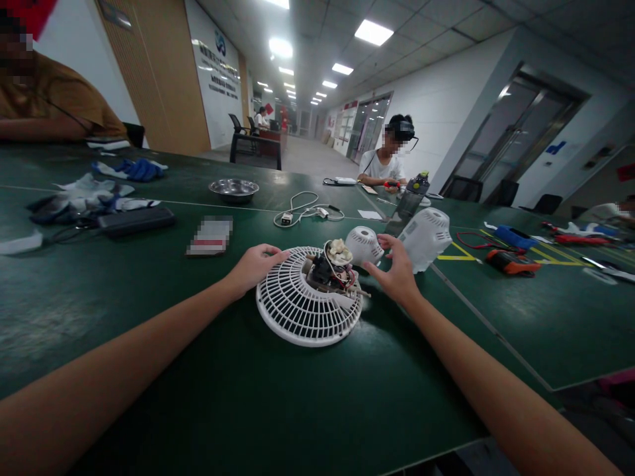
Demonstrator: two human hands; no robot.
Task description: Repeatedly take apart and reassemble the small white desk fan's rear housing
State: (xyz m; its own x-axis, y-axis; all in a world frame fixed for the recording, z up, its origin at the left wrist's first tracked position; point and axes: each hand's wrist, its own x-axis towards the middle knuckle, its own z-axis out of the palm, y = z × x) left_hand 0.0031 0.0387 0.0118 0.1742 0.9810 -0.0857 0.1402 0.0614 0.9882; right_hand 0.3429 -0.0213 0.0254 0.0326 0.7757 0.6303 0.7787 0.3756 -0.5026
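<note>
A white round fan grille [297, 307] lies flat on the green table [248, 396], with a bare motor [330, 268] and red wires on top of it. My left hand [254, 266] grips the grille's far left rim, fingers curled over the edge. My right hand [394, 271] rests at the grille's right side, fingers bent near a small white domed cover [364, 243]. A larger white vented housing [426, 237] stands just beyond that hand. I cannot tell whether the right fingers hold anything.
A steel bowl [233, 189], a white cable with plug [302, 210], a dark case [135, 220], cloths and blue gloves [141, 169] lie at the left and back. An orange meter [512, 262] and tools sit right. Other people sit at the far side and left corner.
</note>
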